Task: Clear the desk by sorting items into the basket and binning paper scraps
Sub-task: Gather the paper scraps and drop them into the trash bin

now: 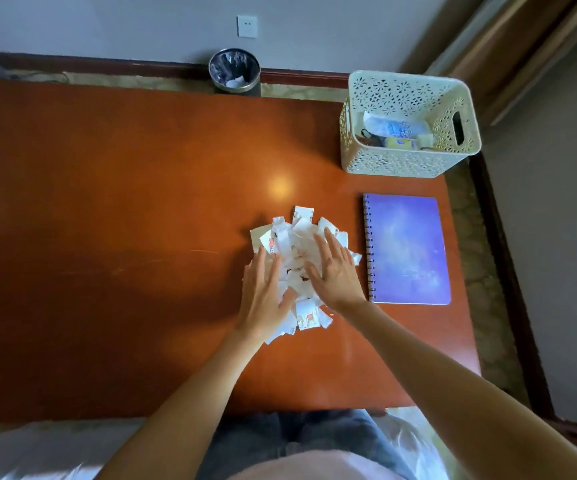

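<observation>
Two hands, left (pixel 264 292) and right (pixel 335 271), fingers straight, press the paper scraps (pixel 295 237) mid-bench (pixel 107 202). Bare wood lies leftward. Scraps white, torn, printed.

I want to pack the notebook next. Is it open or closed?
Closed. The notebook lies flat on the desk with its purple cover facing up, and no inner pages show.
</observation>
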A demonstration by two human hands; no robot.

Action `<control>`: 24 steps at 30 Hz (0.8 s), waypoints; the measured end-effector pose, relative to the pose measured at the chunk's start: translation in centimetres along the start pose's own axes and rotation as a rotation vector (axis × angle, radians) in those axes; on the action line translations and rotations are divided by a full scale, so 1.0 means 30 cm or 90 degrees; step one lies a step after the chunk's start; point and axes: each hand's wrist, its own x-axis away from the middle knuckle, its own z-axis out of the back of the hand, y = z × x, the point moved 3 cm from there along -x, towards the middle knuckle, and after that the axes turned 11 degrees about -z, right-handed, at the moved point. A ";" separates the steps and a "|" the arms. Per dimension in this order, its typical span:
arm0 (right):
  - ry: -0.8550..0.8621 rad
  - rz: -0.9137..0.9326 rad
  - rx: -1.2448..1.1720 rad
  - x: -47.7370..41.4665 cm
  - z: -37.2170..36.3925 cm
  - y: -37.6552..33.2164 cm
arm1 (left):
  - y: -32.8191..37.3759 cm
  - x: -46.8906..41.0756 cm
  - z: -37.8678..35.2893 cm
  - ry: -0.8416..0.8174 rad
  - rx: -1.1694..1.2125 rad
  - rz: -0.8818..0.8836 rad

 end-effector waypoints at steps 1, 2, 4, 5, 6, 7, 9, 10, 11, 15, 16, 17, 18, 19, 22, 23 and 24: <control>0.017 0.008 -0.022 0.015 0.007 0.012 | 0.017 0.010 0.005 0.022 0.018 -0.005; 0.035 0.015 -0.043 0.033 0.012 0.022 | 0.027 0.018 0.010 0.042 0.026 -0.007; 0.070 0.026 -0.063 0.077 0.002 0.035 | 0.044 0.037 0.031 0.089 0.023 0.010; 0.095 0.044 -0.054 0.098 -0.008 0.037 | 0.042 0.050 0.038 0.116 0.028 0.032; 0.110 0.061 -0.041 0.117 -0.023 0.036 | 0.034 0.064 0.043 0.135 0.040 0.055; 0.110 0.079 -0.023 0.132 -0.041 0.033 | 0.021 0.074 0.046 0.148 0.042 0.068; 0.114 0.113 0.026 0.141 -0.081 0.030 | 0.000 0.086 0.042 0.157 -0.032 0.045; 0.129 0.125 0.056 0.140 -0.101 0.030 | -0.011 0.094 0.027 0.147 -0.084 0.023; 0.151 0.139 0.087 0.139 -0.117 0.028 | -0.019 0.102 0.007 0.127 -0.137 0.006; 0.159 0.114 0.159 0.113 -0.148 0.028 | -0.038 0.111 -0.054 0.111 -0.265 -0.021; 0.175 0.113 0.154 0.106 -0.152 0.031 | -0.037 0.106 -0.058 0.131 -0.266 -0.029; 0.210 0.123 0.149 0.102 -0.152 0.030 | -0.034 0.099 -0.058 0.150 -0.269 -0.039; 0.242 0.133 0.135 0.100 -0.148 0.027 | -0.030 0.092 -0.053 0.166 -0.278 -0.045; 0.251 0.142 0.117 0.095 -0.150 0.024 | -0.025 0.084 -0.046 0.176 -0.290 -0.047; 0.263 0.177 0.080 0.085 -0.144 0.020 | -0.017 0.071 -0.041 0.165 -0.317 -0.024; 0.264 0.175 0.078 0.089 -0.132 0.018 | -0.013 0.068 -0.035 0.166 -0.322 -0.013; 0.279 0.178 0.083 0.084 -0.127 0.023 | -0.007 0.064 -0.024 0.169 -0.317 0.000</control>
